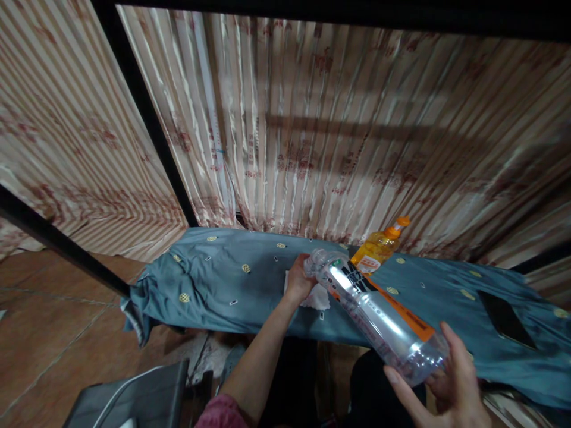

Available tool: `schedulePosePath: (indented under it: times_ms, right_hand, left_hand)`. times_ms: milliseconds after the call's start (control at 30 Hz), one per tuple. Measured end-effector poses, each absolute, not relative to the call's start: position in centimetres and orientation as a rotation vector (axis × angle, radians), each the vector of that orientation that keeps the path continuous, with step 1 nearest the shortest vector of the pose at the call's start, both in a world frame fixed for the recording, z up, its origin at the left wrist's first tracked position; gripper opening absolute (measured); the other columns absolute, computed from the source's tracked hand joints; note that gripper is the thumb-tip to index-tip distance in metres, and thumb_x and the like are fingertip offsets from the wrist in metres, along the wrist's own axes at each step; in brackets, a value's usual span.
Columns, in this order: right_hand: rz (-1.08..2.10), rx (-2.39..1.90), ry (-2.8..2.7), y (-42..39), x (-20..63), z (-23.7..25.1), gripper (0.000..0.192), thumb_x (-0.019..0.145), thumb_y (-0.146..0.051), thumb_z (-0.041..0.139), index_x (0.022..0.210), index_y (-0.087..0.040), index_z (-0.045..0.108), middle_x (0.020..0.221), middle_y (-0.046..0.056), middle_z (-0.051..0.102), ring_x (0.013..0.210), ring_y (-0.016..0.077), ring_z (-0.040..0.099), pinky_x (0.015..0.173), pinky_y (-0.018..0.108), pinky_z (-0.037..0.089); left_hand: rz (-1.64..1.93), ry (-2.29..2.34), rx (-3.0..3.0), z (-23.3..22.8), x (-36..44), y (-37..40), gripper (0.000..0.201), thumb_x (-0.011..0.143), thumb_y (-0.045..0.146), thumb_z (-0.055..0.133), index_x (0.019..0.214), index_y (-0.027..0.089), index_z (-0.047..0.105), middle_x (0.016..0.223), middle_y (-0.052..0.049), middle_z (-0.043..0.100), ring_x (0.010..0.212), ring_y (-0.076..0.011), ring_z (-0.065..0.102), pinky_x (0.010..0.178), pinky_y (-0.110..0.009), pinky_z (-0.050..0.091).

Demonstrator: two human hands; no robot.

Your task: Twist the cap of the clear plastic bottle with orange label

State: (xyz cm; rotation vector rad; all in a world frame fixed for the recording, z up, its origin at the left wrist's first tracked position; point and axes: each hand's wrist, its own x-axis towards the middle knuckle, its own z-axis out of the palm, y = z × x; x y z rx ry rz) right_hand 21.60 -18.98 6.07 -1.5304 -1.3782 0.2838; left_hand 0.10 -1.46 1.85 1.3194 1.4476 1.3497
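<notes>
A large clear plastic bottle [379, 315] with a silver, orange and black label is tilted in front of me, its neck up to the left. My right hand [455, 386] grips the bottle's base, thumb on the near side. At the other end, my left hand [300, 280] has its fingers closed at the neck. Beneath that hand is a white tissue or cloth [317, 297], partly hidden. Just behind the bottle stands a yellow dish soap bottle [377, 248] with an orange cap.
A teal cloth with a pineapple print [214, 279] covers the narrow table. On its right side lies a black phone [506, 318]. Striped curtains [294, 131] hang behind, framed by black poles [151, 119]. A dark surface with a white cable [129, 392] stands at lower left.
</notes>
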Motion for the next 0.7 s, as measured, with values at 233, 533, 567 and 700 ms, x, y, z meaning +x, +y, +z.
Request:
schedulePosePath:
  times_ms: [233,533,567,700]
  right_hand:
    - [0.193,-1.583,-1.397,-19.3,21.1,6.9,0.099,0.071,-0.056,0.078,0.154,-0.022,0.037,0.138,0.015,0.060,0.089,0.0291,0.074,0.078,0.043,0.061]
    - [0.244,-1.522,-1.445,-19.0,22.1,6.5,0.103,0.068,-0.054,0.080,0.155,-0.023,0.036,0.143,0.015,0.056,0.092,0.0286,0.073,0.081,0.043,0.061]
    - [0.241,-1.530,-1.443,-18.9,22.2,6.5,0.102,0.067,-0.054,0.080,0.155,-0.023,0.037,0.143,0.015,0.056,0.092,0.0287,0.073,0.081,0.042,0.061]
    - [0.288,-1.549,-1.428,-19.0,22.3,6.7,0.103,0.067,-0.056,0.080,0.155,-0.024,0.037,0.142,0.015,0.057,0.092,0.0303,0.073,0.082,0.044,0.061]
  left_hand:
    - [1.363,1.452,1.337,1.5,0.1,-1.3,0.051,0.062,0.009,0.081,0.109,0.018,0.061,0.102,-0.005,0.074,0.097,-0.0226,0.070,0.088,-0.031,0.051]
    - [1.324,1.490,1.336,2.1,0.1,-1.4,0.051,0.060,0.001,0.076,0.106,0.016,0.062,0.100,-0.005,0.074,0.094,-0.0220,0.070,0.087,-0.030,0.051]
    - [1.325,1.490,1.335,2.2,0.1,-1.4,0.051,0.059,0.001,0.076,0.106,0.017,0.062,0.099,-0.005,0.074,0.095,-0.0218,0.070,0.087,-0.030,0.051]
    - [1.337,1.478,1.332,1.9,0.1,-1.4,0.051,0.060,0.001,0.077,0.106,0.017,0.062,0.100,-0.005,0.075,0.094,-0.0214,0.071,0.087,-0.030,0.052]
